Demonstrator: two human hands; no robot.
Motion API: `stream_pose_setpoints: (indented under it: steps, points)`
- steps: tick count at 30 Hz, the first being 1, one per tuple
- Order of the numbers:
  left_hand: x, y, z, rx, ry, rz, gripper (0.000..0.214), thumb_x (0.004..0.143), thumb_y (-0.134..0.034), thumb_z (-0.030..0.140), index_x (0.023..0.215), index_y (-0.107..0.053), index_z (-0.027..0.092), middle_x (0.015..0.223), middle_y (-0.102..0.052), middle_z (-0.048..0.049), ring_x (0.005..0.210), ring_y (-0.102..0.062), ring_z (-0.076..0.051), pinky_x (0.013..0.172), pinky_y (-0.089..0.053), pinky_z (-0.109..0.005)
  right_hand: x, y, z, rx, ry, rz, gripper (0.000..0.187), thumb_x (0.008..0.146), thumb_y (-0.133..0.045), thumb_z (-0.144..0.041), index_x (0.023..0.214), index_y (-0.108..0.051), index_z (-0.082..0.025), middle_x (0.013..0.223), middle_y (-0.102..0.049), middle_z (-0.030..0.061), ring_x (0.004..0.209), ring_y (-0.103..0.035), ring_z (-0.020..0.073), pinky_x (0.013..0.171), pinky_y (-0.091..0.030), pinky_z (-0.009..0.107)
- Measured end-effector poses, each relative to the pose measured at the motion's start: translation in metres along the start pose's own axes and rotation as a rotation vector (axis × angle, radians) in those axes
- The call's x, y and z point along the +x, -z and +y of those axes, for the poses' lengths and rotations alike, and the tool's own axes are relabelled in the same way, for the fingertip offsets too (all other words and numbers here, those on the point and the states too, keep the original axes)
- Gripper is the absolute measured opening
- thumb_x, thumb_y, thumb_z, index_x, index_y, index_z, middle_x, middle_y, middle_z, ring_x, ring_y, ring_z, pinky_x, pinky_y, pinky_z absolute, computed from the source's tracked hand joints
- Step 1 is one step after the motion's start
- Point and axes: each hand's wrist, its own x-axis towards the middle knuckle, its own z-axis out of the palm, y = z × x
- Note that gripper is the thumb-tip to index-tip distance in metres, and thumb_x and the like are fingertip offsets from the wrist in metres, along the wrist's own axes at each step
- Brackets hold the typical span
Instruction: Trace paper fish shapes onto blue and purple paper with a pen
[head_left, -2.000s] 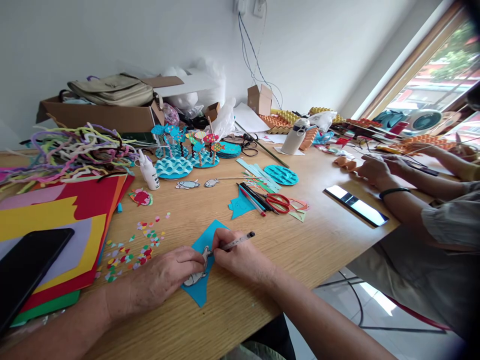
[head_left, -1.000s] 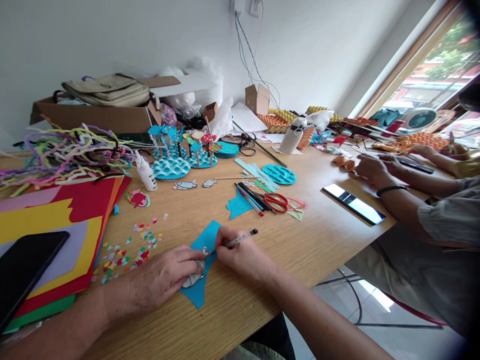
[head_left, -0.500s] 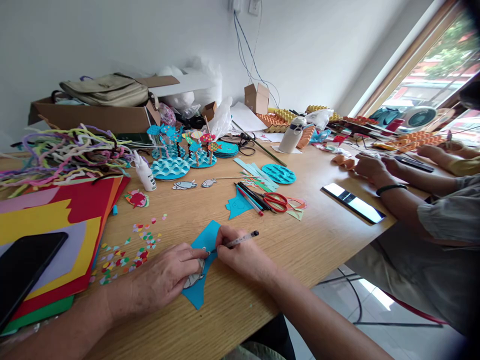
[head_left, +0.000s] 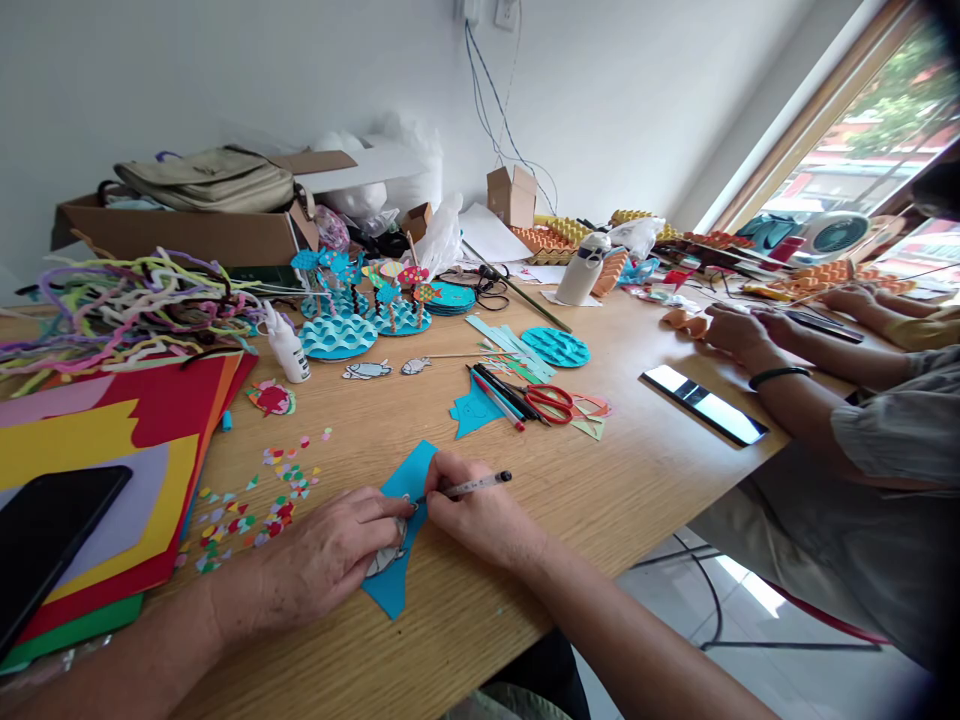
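Note:
My left hand lies flat near the table's front edge, fingers pressing a small paper fish cut-out onto a blue paper sheet. My right hand is closed round a pen, its tip touching the blue sheet beside the fish. The pen's cap end points right and away from me.
Coloured paper sheets and a black phone lie at the left, with paper bits scattered nearby. Red scissors, pens, a glue bottle and blue wave crafts sit mid-table. A person at the right rests a hand by a phone.
My right hand has shifted the pen slightly along the fish's outline, tilting it flatter. My left hand stays pressed on the cut-out. The view drifted a little.

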Motion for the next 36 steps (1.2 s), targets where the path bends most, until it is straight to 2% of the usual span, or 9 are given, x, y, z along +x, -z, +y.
stream_pose_setpoints:
  steps: [10,17,36]
  points:
    - [-0.004,-0.001,-0.001,-0.045,-0.014,0.011,0.042,0.080,-0.039,-0.002,0.110,-0.054,0.023,0.125,-0.052,-0.0041,0.114,-0.047,-0.019,0.097,-0.040,-0.033,0.005,0.001,-0.007,0.043,-0.040,-0.084,0.010,0.066,-0.050,-0.010,0.063,-0.047,-0.019,0.052,-0.043,-0.0069,0.048,-0.037,0.0078,0.045,-0.026,0.018]
    - [-0.004,-0.003,-0.001,-0.028,0.006,0.024,0.038,0.079,-0.038,-0.001,0.104,-0.056,0.022,0.126,-0.053,-0.0042,0.114,-0.048,-0.020,0.097,-0.040,-0.037,0.000,0.004,0.004,0.118,-0.005,0.048,0.013,0.063,-0.045,-0.006,0.060,-0.045,-0.019,0.053,-0.042,-0.0068,0.051,-0.039,0.0081,0.047,-0.028,0.018]
    - [-0.004,-0.005,-0.003,-0.008,-0.002,-0.006,0.038,0.080,-0.037,-0.002,0.105,-0.053,0.022,0.129,-0.050,-0.0041,0.116,-0.045,-0.020,0.098,-0.039,-0.036,-0.001,0.001,0.002,0.016,-0.018,0.015,0.012,0.064,-0.046,-0.007,0.060,-0.044,-0.019,0.053,-0.045,-0.0064,0.050,-0.041,0.0082,0.046,-0.028,0.019]
